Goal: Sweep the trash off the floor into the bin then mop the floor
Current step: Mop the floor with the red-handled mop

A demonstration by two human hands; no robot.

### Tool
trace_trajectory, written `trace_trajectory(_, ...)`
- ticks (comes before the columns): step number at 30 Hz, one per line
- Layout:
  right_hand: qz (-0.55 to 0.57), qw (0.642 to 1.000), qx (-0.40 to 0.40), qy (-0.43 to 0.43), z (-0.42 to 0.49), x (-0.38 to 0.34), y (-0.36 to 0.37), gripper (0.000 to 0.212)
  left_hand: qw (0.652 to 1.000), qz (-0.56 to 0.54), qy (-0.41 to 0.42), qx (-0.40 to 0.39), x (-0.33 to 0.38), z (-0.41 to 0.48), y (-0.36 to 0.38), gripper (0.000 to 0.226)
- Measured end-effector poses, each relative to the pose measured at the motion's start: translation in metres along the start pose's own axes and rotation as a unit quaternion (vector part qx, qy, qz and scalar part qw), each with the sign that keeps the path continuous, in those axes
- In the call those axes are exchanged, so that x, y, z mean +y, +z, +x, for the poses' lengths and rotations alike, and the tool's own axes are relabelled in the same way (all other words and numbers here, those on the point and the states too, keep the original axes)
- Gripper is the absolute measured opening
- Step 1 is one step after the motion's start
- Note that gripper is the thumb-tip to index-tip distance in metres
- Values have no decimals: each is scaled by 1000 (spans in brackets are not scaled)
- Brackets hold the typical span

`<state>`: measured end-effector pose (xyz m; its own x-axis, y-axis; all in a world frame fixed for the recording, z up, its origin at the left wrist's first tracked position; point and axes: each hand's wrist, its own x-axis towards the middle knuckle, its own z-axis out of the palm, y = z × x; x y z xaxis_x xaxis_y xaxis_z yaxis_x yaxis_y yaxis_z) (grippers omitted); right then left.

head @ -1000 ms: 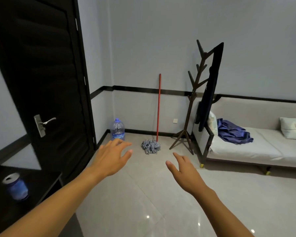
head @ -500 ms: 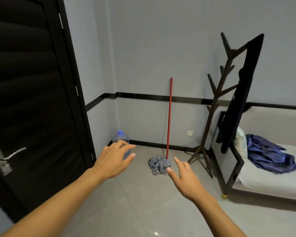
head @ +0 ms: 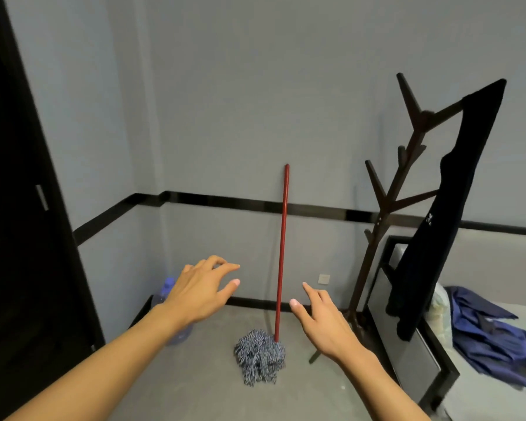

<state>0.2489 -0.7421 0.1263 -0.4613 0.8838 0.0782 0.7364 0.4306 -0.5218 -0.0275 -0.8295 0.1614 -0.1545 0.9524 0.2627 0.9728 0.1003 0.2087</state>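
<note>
No readable writing anywhere; the only mark is a small white logo on the black garment (head: pixel 456 189), too small for you to make out.

Left to right: dark door (head: pixel 19 238) is filling the left edge. A clear water bottle (head: pixel 168 294) with a blue cap is sitting in the corner, mostly hidden behind your left hand (head: pixel 199 294). That hand is hovering palm down, fingers (head: pixel 225 265) spread and slightly curled, gripping nothing.

The mop (head: pixel 281 253) is standing between your two hands, further back: thin red handle leaning against the wall, top end resting above the black wall stripe. Its head (head: pixel 260 358) is a bundle of blue-and-white string, lying bunched on the grey tile floor (head: pixel 195 390), touching neither hand.

Your right hand (head: pixel 324 322) is reaching forward just right of the handle, fingers loosely spread, thumb out, also empty.

Further right, a brown branch-style coat stand (head: pixel 386 192) is carrying the black garment. At the far right, a blue cloth (head: pixel 492 335) is lying crumpled on a white bed (head: pixel 498 399).
</note>
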Motion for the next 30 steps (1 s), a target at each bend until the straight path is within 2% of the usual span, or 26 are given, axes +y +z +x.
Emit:
trace_trajectory(7, 17, 1000, 10, 22, 160, 36, 1, 79, 999, -19, 12, -45, -27, 177, 71, 72)
trace_trajectory(12, 32, 999, 8, 40, 283, 86, 16, 80, 997, -10, 18, -70, -52, 301, 128, 53)
trace_trajectory(16, 51, 998, 10, 39, 398, 116, 11, 81, 996, 5, 7, -87, -63, 410, 150, 69)
trace_trajectory(19, 61, 997, 4, 43, 479, 128, -3, 80, 996, 15, -2, -91, -67, 490, 154, 70)
trace_trajectory(26, 74, 995, -16, 64, 616, 147, 0, 77, 994, 12, -19, -105, -93, 618, 196, 59)
trace_trajectory(30, 93, 990, -24, 99, 667, 159, 20, 85, 990, 27, -43, -129, -119, 680, 235, 54)
